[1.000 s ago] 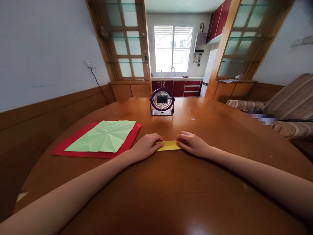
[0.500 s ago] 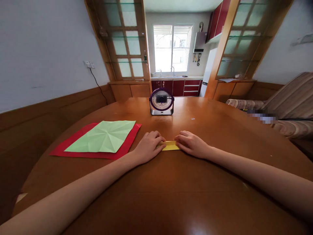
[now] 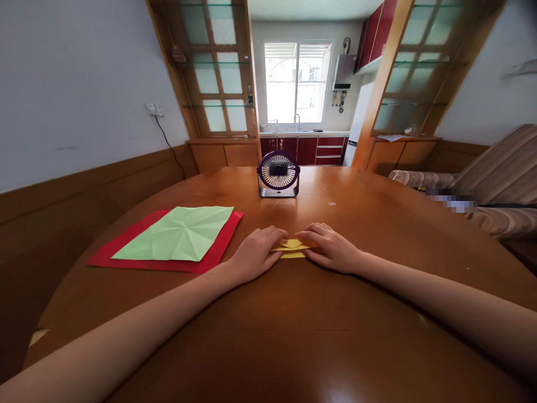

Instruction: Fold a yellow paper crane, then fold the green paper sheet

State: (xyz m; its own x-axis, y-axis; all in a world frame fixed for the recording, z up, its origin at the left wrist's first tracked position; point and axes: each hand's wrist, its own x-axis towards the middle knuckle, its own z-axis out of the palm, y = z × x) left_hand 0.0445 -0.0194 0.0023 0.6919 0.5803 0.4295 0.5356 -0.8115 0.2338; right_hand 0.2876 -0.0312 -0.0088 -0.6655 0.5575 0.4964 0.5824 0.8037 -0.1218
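Observation:
A small folded piece of yellow paper (image 3: 292, 245) lies at the middle of the table between my hands. My left hand (image 3: 257, 252) grips its left end, the thumb at the near edge and the fingers bent over the far side. On the right end, my right hand (image 3: 329, 247) holds the paper in the same way. A raised flap with a pointed shape shows along the far part, with a flat yellow strip nearer to me. Both ends of the paper are hidden under my fingers.
Left of my hands, a creased light green sheet (image 3: 178, 234) lies on a red sheet (image 3: 100, 258). A purple desk fan (image 3: 278, 172) stands farther back on the brown wooden table (image 3: 293, 324). A striped sofa (image 3: 503, 168) is beyond the table's right edge.
The yellow paper was a flat strip; now its far part is lifted and a pointed flap shows. My fingers have shifted slightly, and both hands stay at the paper's ends.

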